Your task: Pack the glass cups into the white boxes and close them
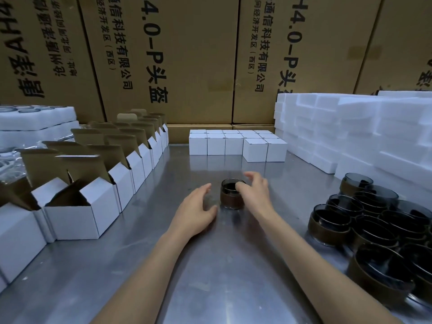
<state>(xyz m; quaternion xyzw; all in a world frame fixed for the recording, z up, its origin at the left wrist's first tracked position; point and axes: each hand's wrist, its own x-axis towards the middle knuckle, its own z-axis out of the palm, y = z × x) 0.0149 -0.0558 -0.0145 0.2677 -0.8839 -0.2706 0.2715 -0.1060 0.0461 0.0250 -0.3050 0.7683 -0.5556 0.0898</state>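
One dark glass cup point(230, 198) with a brown band stands upright in the middle of the metal table point(210, 265). My right hand point(254, 192) is at its right side, with thumb and fingers on the rim. Just left of the cup, my left hand point(198, 211) hovers with relaxed fingers and does not touch it. On the left runs a row of open white boxes point(77, 211) with their brown flaps up. Several closed white boxes point(236, 143) stand at the back. More glass cups point(364, 220) cluster at the right.
White foam blocks point(350, 136) are stacked at the back right, and foam trays point(35, 122) lie at the back left. Large printed cardboard cartons point(187, 54) form a wall behind the table. Crumpled plastic wrap point(9, 164) lies at the far left.
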